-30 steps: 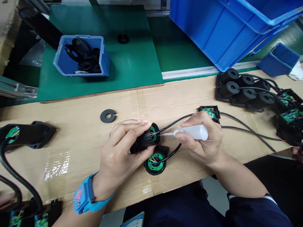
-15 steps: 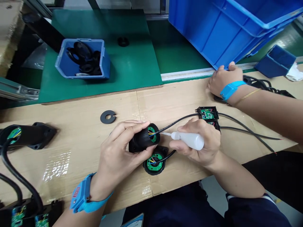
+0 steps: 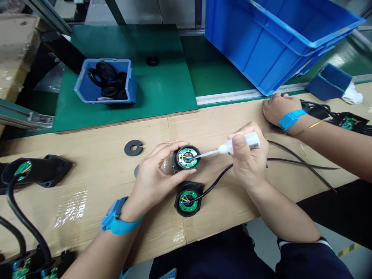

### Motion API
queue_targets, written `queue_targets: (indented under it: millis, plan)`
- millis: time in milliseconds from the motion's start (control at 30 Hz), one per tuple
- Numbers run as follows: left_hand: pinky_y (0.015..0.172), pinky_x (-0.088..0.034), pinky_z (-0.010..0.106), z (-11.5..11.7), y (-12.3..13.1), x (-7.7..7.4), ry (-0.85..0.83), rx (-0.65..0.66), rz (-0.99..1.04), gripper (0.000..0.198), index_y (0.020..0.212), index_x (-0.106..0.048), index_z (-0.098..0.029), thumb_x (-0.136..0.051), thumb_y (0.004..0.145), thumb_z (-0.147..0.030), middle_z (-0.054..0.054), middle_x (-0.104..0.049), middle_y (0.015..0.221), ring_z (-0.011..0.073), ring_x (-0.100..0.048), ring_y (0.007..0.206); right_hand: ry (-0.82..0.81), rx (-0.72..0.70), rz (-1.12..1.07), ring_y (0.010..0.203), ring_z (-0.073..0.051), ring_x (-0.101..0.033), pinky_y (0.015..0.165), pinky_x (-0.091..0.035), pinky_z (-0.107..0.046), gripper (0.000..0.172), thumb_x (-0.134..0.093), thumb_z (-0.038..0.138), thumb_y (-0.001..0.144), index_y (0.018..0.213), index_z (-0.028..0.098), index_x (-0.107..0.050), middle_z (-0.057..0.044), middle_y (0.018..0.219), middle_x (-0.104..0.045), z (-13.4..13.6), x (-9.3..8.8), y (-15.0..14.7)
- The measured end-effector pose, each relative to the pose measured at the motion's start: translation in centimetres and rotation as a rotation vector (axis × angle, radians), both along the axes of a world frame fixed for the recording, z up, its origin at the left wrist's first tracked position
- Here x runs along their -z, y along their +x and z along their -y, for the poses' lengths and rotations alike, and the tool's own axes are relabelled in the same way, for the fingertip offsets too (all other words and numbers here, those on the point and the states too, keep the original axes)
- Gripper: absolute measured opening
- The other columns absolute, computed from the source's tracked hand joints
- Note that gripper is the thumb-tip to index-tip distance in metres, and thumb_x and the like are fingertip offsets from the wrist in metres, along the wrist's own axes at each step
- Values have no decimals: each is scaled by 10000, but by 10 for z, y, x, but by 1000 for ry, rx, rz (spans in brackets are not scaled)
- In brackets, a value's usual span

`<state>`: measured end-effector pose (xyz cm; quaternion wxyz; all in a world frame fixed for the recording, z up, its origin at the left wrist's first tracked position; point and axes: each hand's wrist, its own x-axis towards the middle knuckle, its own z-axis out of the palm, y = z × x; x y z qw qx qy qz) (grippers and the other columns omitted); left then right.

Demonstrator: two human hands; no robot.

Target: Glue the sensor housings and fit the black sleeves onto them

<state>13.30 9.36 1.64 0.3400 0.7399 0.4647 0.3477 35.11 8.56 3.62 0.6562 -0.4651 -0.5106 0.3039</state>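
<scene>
My left hand (image 3: 157, 174) is closed around a black round housing (image 3: 176, 159), its open end facing up toward me. Inside it sits a green ring-shaped circuit board (image 3: 183, 152) with coloured wires at its centre. My right hand (image 3: 251, 164) grips a small white squeeze bottle (image 3: 252, 140), thumb on top. The bottle's thin nozzle (image 3: 207, 153) reaches over the housing's opening, its tip by the wires. Just below, a second black housing (image 3: 178, 205) shows a similar board and a black cable (image 3: 218, 179) that runs behind my right hand.
A flat black slotted ring (image 3: 133, 148) lies on the cardboard. Another housing (image 3: 43, 170) is at left. Behind are a blue bin (image 3: 132, 87) of black rings and a large blue crate (image 3: 247, 54). Another person's hand (image 3: 280, 108) rests at right near cables.
The housing in my left hand has turned its open end up toward me. The bottle has levelled, and its nozzle now crosses the opening. My right hand now hides the small cased boards.
</scene>
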Motion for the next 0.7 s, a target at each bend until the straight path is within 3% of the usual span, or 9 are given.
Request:
queue_targets:
  millis: [133,233,700]
  plan:
    - [1154,-528,454,-4,9,6,-293,84,245,621,1315,-651,-258,-894,752,-357,62,-693,1351,273,-654,1278,-30,-29,69,532,-81,-506,508,-404,-231,375,-723,530,932,791,222,-563,62,655,-602,-8,-1,2]
    - [1141,-543,397,-1,13,8,-422,142,361,621,1314,-657,-240,-900,747,-313,63,-688,1382,265,-638,1317,-40,-54,158,553,-89,-536,517,-426,-228,366,-691,534,951,802,226,-562,55,670,-622,-7,-3,2]
    - [1118,-527,272,2,12,16,-407,193,454,664,1320,-668,-353,-913,723,-196,-6,-706,1373,203,-650,1306,-55,-175,106,553,-56,-478,521,-386,-197,290,-756,376,933,790,213,-563,87,649,-541,-3,-5,2]
